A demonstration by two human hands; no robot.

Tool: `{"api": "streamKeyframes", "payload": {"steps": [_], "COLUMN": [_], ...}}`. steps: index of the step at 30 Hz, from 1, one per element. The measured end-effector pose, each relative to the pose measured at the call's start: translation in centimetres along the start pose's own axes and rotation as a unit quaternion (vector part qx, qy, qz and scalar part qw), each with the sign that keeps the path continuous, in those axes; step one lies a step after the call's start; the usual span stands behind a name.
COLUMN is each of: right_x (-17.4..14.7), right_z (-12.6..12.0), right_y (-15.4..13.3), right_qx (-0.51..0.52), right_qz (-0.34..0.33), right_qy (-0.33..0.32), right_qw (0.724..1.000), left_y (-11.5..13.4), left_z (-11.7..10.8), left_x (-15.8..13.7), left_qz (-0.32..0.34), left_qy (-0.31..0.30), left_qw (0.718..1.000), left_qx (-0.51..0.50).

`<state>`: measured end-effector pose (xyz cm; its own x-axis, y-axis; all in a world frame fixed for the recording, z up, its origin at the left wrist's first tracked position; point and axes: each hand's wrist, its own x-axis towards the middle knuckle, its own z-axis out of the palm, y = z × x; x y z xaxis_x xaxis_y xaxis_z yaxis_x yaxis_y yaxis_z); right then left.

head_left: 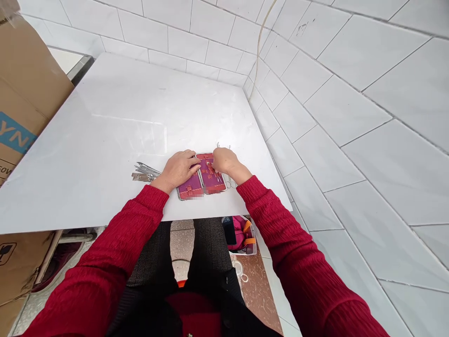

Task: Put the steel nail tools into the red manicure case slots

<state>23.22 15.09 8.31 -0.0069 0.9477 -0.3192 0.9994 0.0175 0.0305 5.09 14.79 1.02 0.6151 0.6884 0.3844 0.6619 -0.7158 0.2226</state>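
Note:
A manicure case (191, 188) lies unfolded near the table's front edge, with purple panels, red loops and a metal rim. My left hand (178, 169) grips its left half near the upper part, thumb and fingers reaching toward the middle fold. Over the upper right of the case, my right hand (224, 160) is closed in a pinch; what its fingertips hold is hidden. Small metal tools (215, 174) show in the right panel below it. Left of my left hand is a pile of metal nail tools (144, 171). Scissors (230, 183) lie partly under my right wrist.
The white table (122, 103) meets tiled walls behind and on the right. A cardboard box (31, 79) stands at its left. Under the front edge, a plastic bin (250, 248) holds pink and orange things. A cable (258, 51) hangs in the corner.

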Motion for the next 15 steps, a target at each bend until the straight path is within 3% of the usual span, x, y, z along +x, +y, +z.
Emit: {"api": "streamKeyframes", "payload": {"steps": [7,15], "right_x": [-0.3,0.7], "right_z": [0.7,1.3], "right_y": [0.3,1.3], "right_qx": [0.12,0.328], "right_qz": [0.023,0.053], "right_qy": [0.001,0.043], "right_qw": [0.993,0.942], "left_y": [-0.1,-0.1], "left_z": [0.0,0.1], "left_x": [0.0,0.0], "left_qz": [0.0,0.007], "left_qy": [-0.004,-0.004], "left_qw": [1.0,1.0], "left_qx": [-0.003,0.003]}}
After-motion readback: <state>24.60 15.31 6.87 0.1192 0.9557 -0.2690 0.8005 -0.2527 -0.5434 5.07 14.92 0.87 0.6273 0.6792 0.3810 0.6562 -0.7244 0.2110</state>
